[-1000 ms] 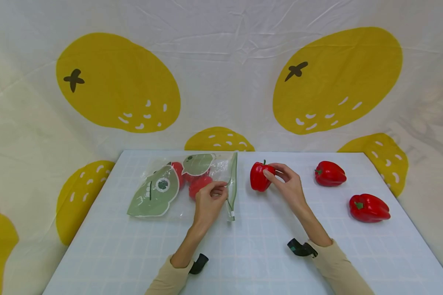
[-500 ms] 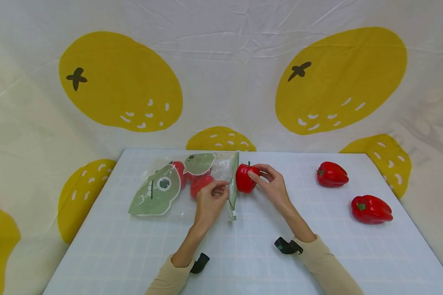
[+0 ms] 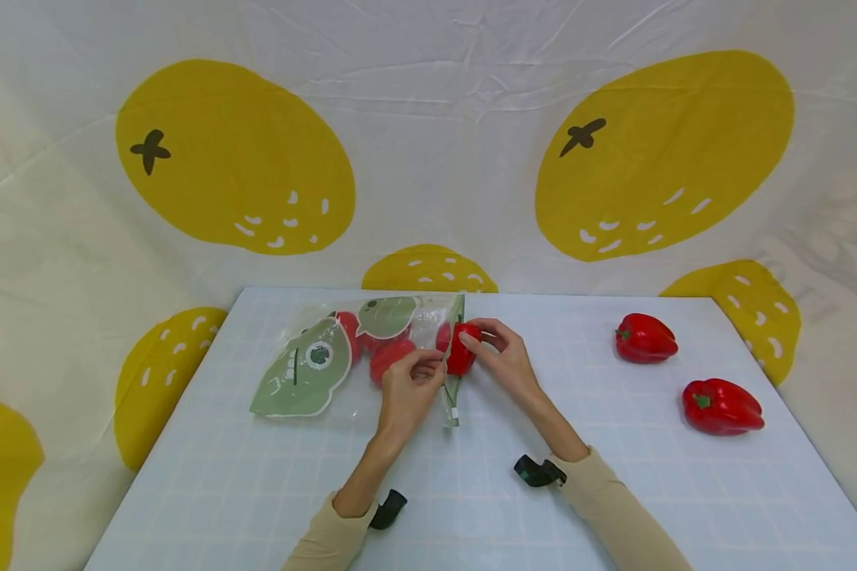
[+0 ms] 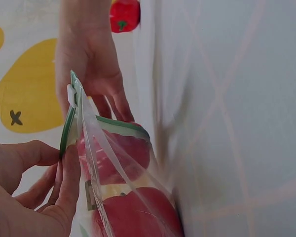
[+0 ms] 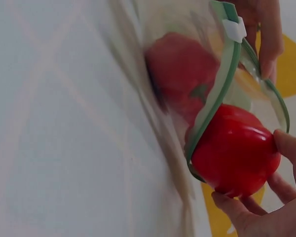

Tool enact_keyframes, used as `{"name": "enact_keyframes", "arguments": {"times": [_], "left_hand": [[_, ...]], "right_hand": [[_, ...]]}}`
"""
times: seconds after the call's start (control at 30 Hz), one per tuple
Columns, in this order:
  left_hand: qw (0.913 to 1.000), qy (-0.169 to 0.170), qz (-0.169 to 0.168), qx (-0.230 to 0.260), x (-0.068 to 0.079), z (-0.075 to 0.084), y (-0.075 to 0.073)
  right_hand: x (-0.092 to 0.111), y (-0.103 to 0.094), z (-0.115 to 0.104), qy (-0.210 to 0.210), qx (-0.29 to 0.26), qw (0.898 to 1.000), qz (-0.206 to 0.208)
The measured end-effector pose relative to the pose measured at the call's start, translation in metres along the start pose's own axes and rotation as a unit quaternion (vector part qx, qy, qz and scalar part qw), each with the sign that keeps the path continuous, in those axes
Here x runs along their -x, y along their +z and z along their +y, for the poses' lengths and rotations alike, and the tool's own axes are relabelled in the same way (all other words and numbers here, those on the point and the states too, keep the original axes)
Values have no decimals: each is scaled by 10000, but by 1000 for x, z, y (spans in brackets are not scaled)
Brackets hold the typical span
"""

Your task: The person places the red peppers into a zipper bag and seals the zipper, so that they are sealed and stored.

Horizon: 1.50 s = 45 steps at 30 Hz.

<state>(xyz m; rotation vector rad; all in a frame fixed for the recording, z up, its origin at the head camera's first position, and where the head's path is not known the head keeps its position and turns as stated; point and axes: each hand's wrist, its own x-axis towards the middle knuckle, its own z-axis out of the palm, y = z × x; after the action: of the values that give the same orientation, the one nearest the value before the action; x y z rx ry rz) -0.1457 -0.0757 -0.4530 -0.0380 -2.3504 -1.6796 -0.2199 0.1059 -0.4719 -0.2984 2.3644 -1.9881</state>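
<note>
A clear zip bag [image 3: 357, 403] with a green leaf print lies on the table, several red bell peppers [image 3: 389, 361] inside it. My left hand [image 3: 409, 392] pinches the upper edge of its mouth, lifting it apart from the lower edge. In my right hand [image 3: 507, 361] I grip a red bell pepper [image 5: 237, 153] by thumb and fingertips. That pepper sits partly within the mouth, its front end behind the clear film. The green zip strip [image 5: 222, 84] with its white slider [image 5: 234, 29] runs beside it in the right wrist view.
Two more red bell peppers, one farther back [image 3: 645, 339] and one nearer [image 3: 721, 406], lie on the right side of the table [image 3: 600, 507]. Behind the table hangs a pale cloth [image 3: 428, 159] printed with yellow fruit.
My right hand has carried its bell pepper leftward from beside the bag into the mouth. The left hand has kept its pinch on the bag's edge in nearly the same place.
</note>
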Motion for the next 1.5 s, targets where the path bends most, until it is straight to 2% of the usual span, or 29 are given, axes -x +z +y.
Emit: {"name": "enact_keyframes", "arguments": {"times": [0.33,0.87,1.1,1.33,1.5], "left_hand": [[9999,100,10,27,-2,2,0],[9998,141,71,139,-3,4,3],[9997,196,103,91,-1,5,3],[9991,304,165,238,-1,4,4],[9988,347,203,264,-1,4,4]], "right_hand": [[-12,13,7,-214,311,9988,-315],[-19,24,4,-310,1128,9924,-388],[-24,25,6,-192,977,9922,-747],[-25,28,2,-97,1202,9882,-940],[-26,29,-1,-2,1105,9869,-1178]]}}
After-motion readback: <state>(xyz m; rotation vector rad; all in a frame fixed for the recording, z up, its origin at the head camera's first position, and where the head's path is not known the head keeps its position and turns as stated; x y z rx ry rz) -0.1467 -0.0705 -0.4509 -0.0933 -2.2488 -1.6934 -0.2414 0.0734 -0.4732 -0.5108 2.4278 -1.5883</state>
